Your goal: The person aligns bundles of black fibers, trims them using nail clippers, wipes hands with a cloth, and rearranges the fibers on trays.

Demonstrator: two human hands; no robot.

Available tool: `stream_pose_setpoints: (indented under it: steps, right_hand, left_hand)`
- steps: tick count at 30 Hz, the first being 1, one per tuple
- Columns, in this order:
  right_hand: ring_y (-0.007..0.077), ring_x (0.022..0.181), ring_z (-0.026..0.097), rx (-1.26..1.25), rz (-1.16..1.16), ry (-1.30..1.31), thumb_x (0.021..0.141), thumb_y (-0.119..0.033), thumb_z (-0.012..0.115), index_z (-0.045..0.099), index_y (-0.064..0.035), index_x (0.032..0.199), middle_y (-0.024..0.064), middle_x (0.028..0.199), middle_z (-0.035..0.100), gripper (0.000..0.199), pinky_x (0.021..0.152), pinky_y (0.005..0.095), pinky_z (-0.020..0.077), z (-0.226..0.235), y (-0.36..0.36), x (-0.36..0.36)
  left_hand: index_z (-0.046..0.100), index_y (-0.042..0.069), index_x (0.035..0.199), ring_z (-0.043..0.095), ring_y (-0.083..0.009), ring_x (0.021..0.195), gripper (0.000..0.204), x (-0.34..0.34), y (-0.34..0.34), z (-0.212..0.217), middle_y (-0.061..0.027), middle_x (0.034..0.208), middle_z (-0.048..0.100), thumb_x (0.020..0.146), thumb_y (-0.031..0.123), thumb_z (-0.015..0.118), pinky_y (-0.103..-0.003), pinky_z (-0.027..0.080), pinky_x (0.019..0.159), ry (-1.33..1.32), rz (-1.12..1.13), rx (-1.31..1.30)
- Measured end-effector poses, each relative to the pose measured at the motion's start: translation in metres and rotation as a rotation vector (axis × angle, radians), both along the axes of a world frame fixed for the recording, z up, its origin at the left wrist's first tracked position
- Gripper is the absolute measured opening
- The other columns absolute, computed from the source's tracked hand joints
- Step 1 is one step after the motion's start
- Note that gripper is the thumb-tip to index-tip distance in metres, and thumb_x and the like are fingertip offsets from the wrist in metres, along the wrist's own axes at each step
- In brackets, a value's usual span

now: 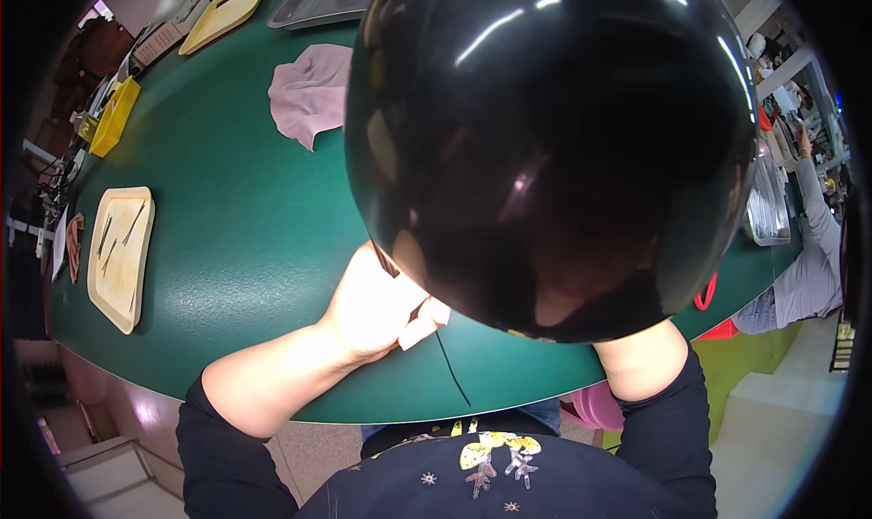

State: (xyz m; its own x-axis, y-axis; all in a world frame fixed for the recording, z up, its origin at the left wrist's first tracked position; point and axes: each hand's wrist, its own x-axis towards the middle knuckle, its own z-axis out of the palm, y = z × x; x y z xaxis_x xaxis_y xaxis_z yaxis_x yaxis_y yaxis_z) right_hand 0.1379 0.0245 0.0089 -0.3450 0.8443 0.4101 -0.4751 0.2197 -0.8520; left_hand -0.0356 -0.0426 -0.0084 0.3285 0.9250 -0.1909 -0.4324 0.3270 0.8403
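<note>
A large, glossy black rounded shell, helmet-like (554, 165), fills the upper middle of the view, with lights and blurred shapes reflected in it. My left hand (377, 306) is at its lower left edge, fingers curled closed. A bit of something dark shows by the thumb side, but what the fingers hold is hidden. Below these fingers a thin dark line, like a cord (452, 366), runs down over the green table. Of my right arm, only the wrist and forearm (645, 360) show. The right hand (607, 345) goes behind the shell's lower right, its fingers hidden.
The green table (227, 210) has a curved near edge. At left, a cream tray (136, 256) carries several thin dark tools. A pink cloth (309, 97) lies beyond, near a grey tray (318, 1). A red ring-like handle (706, 294) and a person in grey (808, 283) are at right.
</note>
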Motion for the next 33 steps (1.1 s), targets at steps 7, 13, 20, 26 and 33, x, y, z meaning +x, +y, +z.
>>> stream_pose_setpoints:
  steps: [7,13,20,26,33]
  right_hand:
    - [0.022,0.102,0.045,0.014,-0.009,-0.02,0.073,-0.009,0.059,0.044,-0.0008,0.114,0.0127,0.113,0.046,0.045,0.087,0.0328,0.0367,0.001,-0.002,0.004]
    - [0.0218,0.101,0.046,0.032,0.007,-0.092,0.073,-0.009,0.059,0.044,-0.0009,0.114,0.0126,0.112,0.046,0.044,0.086,0.0327,0.037,-0.003,-0.004,0.003]
    - [0.0216,0.1,0.046,0.041,0.024,-0.122,0.074,-0.009,0.058,0.044,-0.0009,0.114,0.0124,0.111,0.047,0.043,0.086,0.0325,0.0373,-0.002,-0.001,-0.001]
    - [0.0214,0.099,0.046,-0.004,0.009,-0.026,0.074,-0.01,0.058,0.044,-0.0009,0.113,0.0124,0.111,0.047,0.042,0.085,0.0324,0.0376,0.001,0.003,-0.002]
    - [0.0212,0.099,0.047,-0.026,-0.022,0.076,0.075,-0.01,0.057,0.044,-0.0009,0.113,0.0122,0.11,0.047,0.042,0.084,0.0323,0.0379,0.01,0.002,0.006]
  left_hand:
    - [0.048,-0.003,0.048,0.05,-0.0135,0.038,0.022,0.001,0.001,0.011,-0.011,0.044,0.05,0.068,-0.006,0.04,-0.025,0.046,0.047,0.372,-0.112,-0.057]
    - [0.049,-0.003,0.047,0.052,-0.0136,0.04,0.023,0.001,0.001,0.001,-0.0097,0.042,0.049,0.068,-0.005,0.04,-0.025,0.046,0.047,0.417,-0.055,0.049]
    - [0.049,-0.004,0.048,0.051,-0.0132,0.039,0.026,0.005,0.001,0.015,-0.0104,0.044,0.05,0.072,-0.004,0.041,-0.024,0.043,0.042,0.329,-0.073,-0.056]
    - [0.054,-0.007,0.059,0.054,-0.0173,0.043,0.031,0.002,0.005,0.013,-0.0148,0.053,0.056,0.081,0.009,0.041,-0.024,0.045,0.045,0.149,-0.28,-0.015]
    - [0.054,-0.002,0.079,0.048,-0.0069,0.046,0.034,0.008,0.005,0.005,-0.007,0.058,0.055,0.088,0.027,0.038,-0.018,0.038,0.045,0.033,-0.331,-0.053]
